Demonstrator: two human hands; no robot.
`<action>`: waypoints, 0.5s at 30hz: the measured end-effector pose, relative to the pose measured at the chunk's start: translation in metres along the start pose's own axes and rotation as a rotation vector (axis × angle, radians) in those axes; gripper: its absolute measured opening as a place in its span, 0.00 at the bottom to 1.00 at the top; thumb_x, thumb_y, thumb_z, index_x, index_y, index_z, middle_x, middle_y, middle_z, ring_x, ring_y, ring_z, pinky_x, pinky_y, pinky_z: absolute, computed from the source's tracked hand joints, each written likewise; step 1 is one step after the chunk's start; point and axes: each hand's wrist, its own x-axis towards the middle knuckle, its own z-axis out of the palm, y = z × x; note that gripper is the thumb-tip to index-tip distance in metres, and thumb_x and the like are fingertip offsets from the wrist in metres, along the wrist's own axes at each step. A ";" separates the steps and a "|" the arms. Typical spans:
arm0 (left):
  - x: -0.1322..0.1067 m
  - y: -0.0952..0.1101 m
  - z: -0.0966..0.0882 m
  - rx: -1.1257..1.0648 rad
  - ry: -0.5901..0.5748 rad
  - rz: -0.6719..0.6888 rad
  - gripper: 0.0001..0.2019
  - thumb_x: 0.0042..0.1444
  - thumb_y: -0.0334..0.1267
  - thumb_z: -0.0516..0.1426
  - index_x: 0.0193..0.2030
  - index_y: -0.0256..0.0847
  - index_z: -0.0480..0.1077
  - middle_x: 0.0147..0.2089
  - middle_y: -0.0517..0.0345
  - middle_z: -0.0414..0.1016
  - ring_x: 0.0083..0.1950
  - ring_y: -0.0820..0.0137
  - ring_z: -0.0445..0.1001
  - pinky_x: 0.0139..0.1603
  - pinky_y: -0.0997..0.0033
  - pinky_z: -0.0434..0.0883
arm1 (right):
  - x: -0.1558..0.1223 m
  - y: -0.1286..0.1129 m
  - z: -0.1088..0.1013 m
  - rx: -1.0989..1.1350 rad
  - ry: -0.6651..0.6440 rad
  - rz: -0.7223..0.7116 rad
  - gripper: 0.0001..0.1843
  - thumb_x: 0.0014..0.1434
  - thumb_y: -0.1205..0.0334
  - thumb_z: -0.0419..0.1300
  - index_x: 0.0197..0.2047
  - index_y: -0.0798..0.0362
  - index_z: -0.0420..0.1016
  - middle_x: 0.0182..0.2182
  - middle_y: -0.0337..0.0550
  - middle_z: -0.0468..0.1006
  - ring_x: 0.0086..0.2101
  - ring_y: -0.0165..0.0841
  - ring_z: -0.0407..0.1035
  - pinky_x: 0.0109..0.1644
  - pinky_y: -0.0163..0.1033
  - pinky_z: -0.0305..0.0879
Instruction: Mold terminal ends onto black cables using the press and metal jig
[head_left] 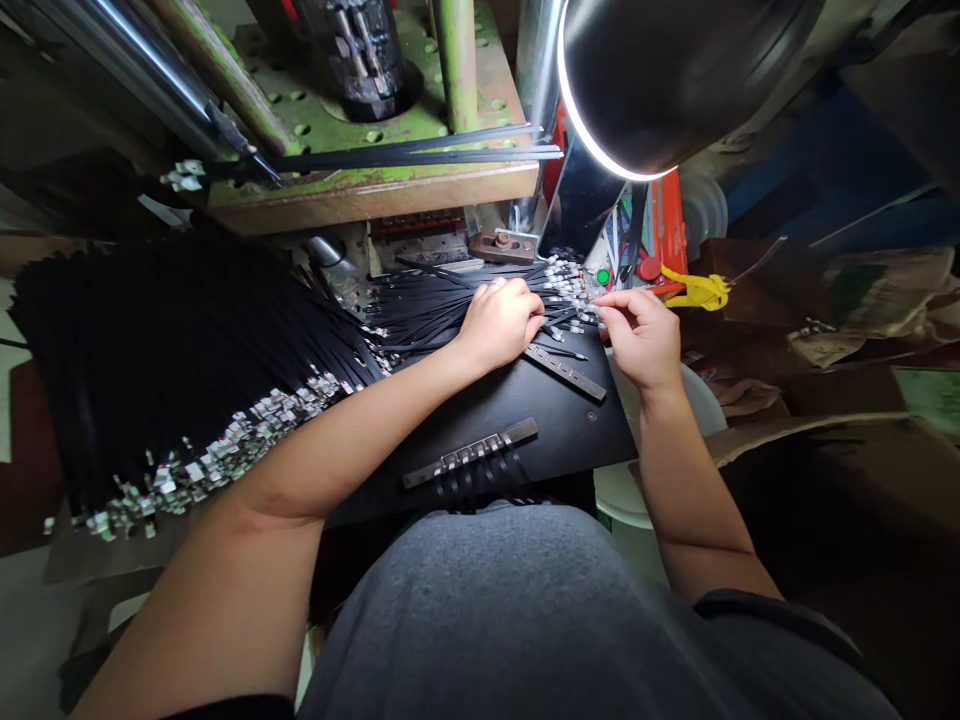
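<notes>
My left hand (501, 322) lies over a loose bundle of black cables (427, 310), its fingers curled and closed on some of them. At the bundle's right end, my right hand (643, 340) pinches one silvery cable end (592, 309) between thumb and forefinger. Many more silvery ends (562, 275) fan out between the two hands. A slotted metal bar (566, 374) lies on the black work surface (480, 405), just below my left hand. Closer to my body, a second slotted bar (469, 453) has several cables set in its slots, hanging toward my shirt.
A large pile of black cables (172, 350) with pale metal ends stands at left. Behind are a green drilled machine plate (420, 165) with cables across it and a bright lamp (675, 80). At right are a green button (603, 277), a yellow-handled tool (701, 290) and cardboard (840, 440).
</notes>
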 end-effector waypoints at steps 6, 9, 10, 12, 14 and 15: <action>-0.004 -0.001 -0.003 -0.062 -0.031 -0.037 0.10 0.63 0.40 0.56 0.42 0.42 0.78 0.46 0.52 0.77 0.49 0.59 0.72 0.49 0.59 0.65 | 0.000 -0.004 0.000 -0.010 -0.008 -0.011 0.06 0.61 0.63 0.61 0.39 0.49 0.79 0.36 0.43 0.79 0.39 0.38 0.74 0.47 0.46 0.73; -0.005 -0.001 -0.003 -0.066 -0.029 -0.028 0.10 0.63 0.40 0.56 0.42 0.42 0.78 0.45 0.53 0.78 0.48 0.59 0.72 0.48 0.60 0.64 | 0.002 -0.008 0.000 -0.026 -0.013 -0.041 0.06 0.60 0.64 0.61 0.38 0.49 0.79 0.35 0.42 0.79 0.38 0.37 0.74 0.46 0.44 0.72; -0.005 0.000 -0.003 -0.065 -0.028 -0.023 0.10 0.63 0.40 0.56 0.42 0.42 0.78 0.45 0.53 0.78 0.48 0.60 0.72 0.47 0.60 0.64 | 0.002 -0.009 0.000 -0.031 -0.012 -0.048 0.06 0.60 0.65 0.61 0.38 0.49 0.79 0.35 0.42 0.79 0.38 0.37 0.74 0.46 0.44 0.72; -0.006 0.000 -0.002 -0.063 -0.026 -0.014 0.10 0.63 0.40 0.56 0.43 0.43 0.78 0.45 0.54 0.78 0.48 0.60 0.72 0.47 0.61 0.64 | 0.002 -0.010 0.000 -0.037 -0.011 -0.058 0.06 0.60 0.65 0.60 0.37 0.50 0.79 0.34 0.42 0.79 0.37 0.36 0.74 0.46 0.43 0.71; -0.006 0.000 -0.002 -0.056 -0.021 -0.004 0.09 0.63 0.40 0.57 0.43 0.43 0.79 0.45 0.54 0.78 0.48 0.60 0.72 0.46 0.61 0.63 | 0.002 -0.010 0.000 -0.042 -0.014 -0.072 0.06 0.60 0.66 0.60 0.37 0.50 0.79 0.35 0.43 0.79 0.38 0.36 0.73 0.46 0.43 0.71; -0.006 0.000 -0.002 -0.050 -0.018 0.003 0.09 0.63 0.40 0.57 0.43 0.43 0.79 0.45 0.54 0.78 0.48 0.60 0.72 0.46 0.61 0.63 | 0.002 -0.010 0.000 -0.047 -0.016 -0.083 0.06 0.60 0.66 0.60 0.37 0.50 0.79 0.35 0.43 0.79 0.38 0.36 0.73 0.46 0.43 0.71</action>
